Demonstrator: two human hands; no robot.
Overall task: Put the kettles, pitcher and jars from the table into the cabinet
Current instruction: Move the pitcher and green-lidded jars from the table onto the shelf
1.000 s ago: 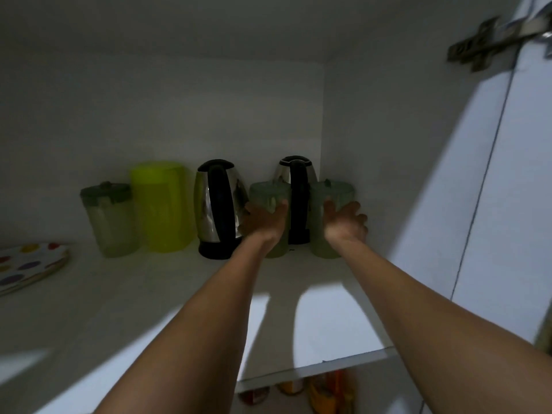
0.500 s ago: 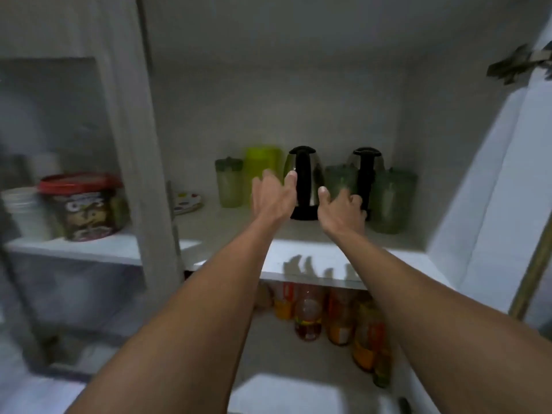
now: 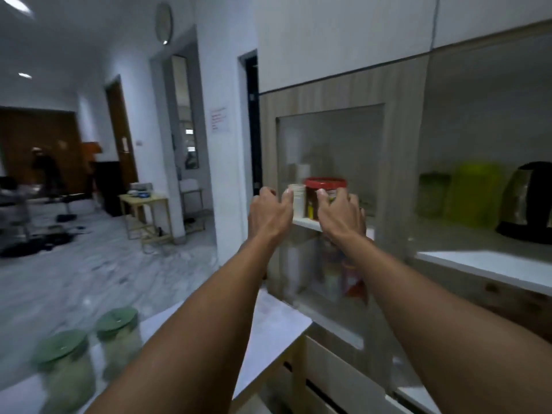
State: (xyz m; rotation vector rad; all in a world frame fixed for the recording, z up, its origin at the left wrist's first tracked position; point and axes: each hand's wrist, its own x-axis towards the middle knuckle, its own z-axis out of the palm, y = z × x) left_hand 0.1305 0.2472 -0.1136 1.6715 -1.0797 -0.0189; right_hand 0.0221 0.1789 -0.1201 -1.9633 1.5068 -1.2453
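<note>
Both hands, left (image 3: 268,215) and right (image 3: 340,218), are hanging mid-frame, fingers loosely released and empty, seemingly turning toward two green-lidded jars (image 3: 89,351) waiting on the surface (image 3: 268,321), lower left.

Single head-worn wide-angle view, forward and slightly down along both outstretched arms, close to the glass-fronted cabinet (image 3: 330,186) filling centre and right, the worktop (image 3: 268,318) edge low in frame, an open room receding at left.
</note>
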